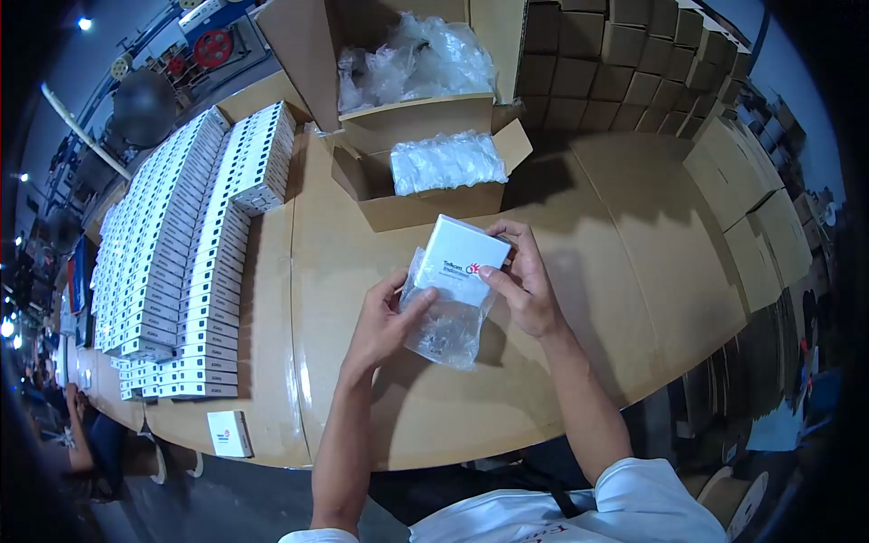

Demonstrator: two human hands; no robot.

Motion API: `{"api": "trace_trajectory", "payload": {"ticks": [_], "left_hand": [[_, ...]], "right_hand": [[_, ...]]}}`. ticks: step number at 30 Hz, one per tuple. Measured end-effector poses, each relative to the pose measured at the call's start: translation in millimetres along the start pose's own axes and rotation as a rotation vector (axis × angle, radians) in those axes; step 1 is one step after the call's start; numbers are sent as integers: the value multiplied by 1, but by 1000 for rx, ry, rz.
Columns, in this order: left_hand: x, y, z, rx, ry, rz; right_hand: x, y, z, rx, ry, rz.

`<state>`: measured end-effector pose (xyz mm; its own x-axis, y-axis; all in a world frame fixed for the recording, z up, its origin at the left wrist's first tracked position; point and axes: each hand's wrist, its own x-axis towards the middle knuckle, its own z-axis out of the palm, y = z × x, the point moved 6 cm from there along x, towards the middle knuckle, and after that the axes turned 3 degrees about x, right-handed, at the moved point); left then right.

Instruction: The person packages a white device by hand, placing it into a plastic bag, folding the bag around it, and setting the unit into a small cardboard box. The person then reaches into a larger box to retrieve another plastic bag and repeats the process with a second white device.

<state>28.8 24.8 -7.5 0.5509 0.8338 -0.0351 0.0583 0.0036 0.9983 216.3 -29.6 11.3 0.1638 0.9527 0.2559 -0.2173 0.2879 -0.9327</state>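
Note:
A small flat white box [460, 244] with printed lettering and a red logo is held up over the table, tilted. Its lower part sits in or against a clear plastic bag [448, 335], whose crumpled end hangs below. My left hand [387, 317] grips the bag at the box's left side, thumb on the front. At the right edge, my right hand [528, 281] pinches the box, with its thumb near the logo and its fingers behind. Just beyond is an open cardboard carton [430, 210] holding plastic-wrapped items [450, 165].
Long stacks of white boxes [213, 271] fill the left side. A single white box [229, 433] lies at the near left edge. A larger carton [308, 45] behind holds loose plastic bags [416, 59]. Brown cartons [625, 63] are piled beyond the cardboard-covered table [579, 362].

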Motion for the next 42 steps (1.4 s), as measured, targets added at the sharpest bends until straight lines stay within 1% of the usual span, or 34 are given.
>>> {"api": "trace_trajectory", "payload": {"ticks": [3, 4, 7, 8, 11, 12, 15, 16, 19, 20, 22, 24, 27, 28, 30, 31, 33, 34, 37, 40, 42], "left_hand": [[4, -7, -3, -21, 90, -6], [4, -7, -3, -49, 144, 20], [7, -21, -10, -221, 206, -19], [8, -21, -9, -274, 244, 9], [10, -22, -7, -365, 246, 16], [8, -21, -7, -336, 251, 30], [3, -16, -12, -126, 209, -44], [3, -12, -11, -99, 233, 7], [5, -23, -13, -74, 209, -37], [5, -23, -11, -133, 225, -6], [4, -7, 0, -251, 258, 56], [5, -11, 2, -275, 259, 66], [6, -15, 5, -304, 287, 53], [6, -17, 6, -313, 299, 43], [8, -17, 5, -246, 300, 105], [8, -16, 4, -213, 302, 137], [5, -11, 4, -114, 272, 116], [4, -8, 4, -66, 258, 107], [7, -20, 7, -226, 275, 116], [5, -25, 6, -347, 333, 75], [7, -33, 2, -477, 362, 91]], "right_hand": [[0, 7, 0, -7, 1, 37], [0, 10, 1, -12, -2, 58], [-1, 7, 11, -59, -83, 61], [-1, 10, 12, -111, -111, 78], [0, 14, 15, -7, -72, 102], [0, 11, 15, -43, -43, 79], [2, 4, 9, -140, -75, -7], [3, 4, 9, -108, -57, -18], [2, 7, 9, -178, -77, -6], [1, 8, 8, -108, -27, 41], [-1, 11, 4, -165, -26, 53], [-1, 12, 1, -177, 12, 92], [1, 1, 2, -311, -11, -113], [1, 0, 0, -305, 23, -126], [1, -2, -2, -294, 90, -153], [0, 2, -7, -241, 120, -89], [-2, 12, -16, -134, 175, 40], [-1, 3, -11, -85, 216, 12], [4, 13, -13, -35, 171, 22], [8, 3, -1, 175, 159, 12], [8, 9, 4, 59, 74, -4]]}}
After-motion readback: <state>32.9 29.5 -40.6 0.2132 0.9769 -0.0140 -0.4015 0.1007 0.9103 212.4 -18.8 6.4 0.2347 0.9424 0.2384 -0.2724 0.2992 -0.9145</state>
